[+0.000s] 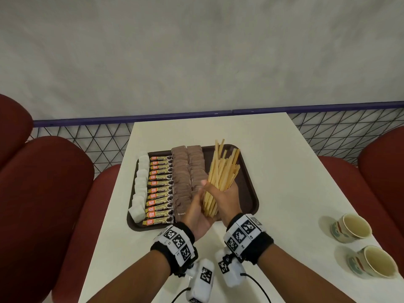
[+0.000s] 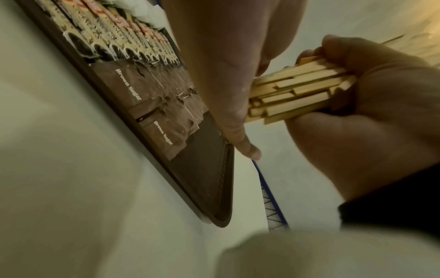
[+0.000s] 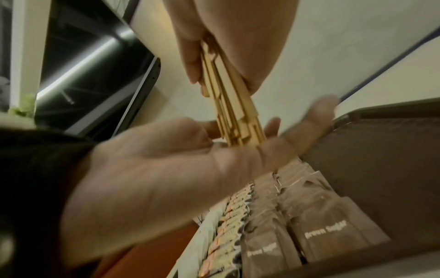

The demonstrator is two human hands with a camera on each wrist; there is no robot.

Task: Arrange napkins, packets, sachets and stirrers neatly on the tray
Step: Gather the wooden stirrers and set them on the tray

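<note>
Head view, frame centre: right hand (image 1: 226, 196) grips flat wooden stirrers (image 1: 220, 178), fanned. Left hand (image 1: 197, 212), fingers straight, presses their square-cut ends above the brown textured tray (image 1: 249, 193).

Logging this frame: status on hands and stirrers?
Right hand grips wooden stirrer bundle above brown plastic tray. Left hand open, flat against bundle's near ends. Nothing obstructing.

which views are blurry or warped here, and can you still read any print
Head view: sharp, edges bowed by the wide lens. Left wrist view: near foreground blurred, "Brown Sugar" on the brown sachets readable. Right wrist view: left hand smeared, dim yellowish light.
</note>
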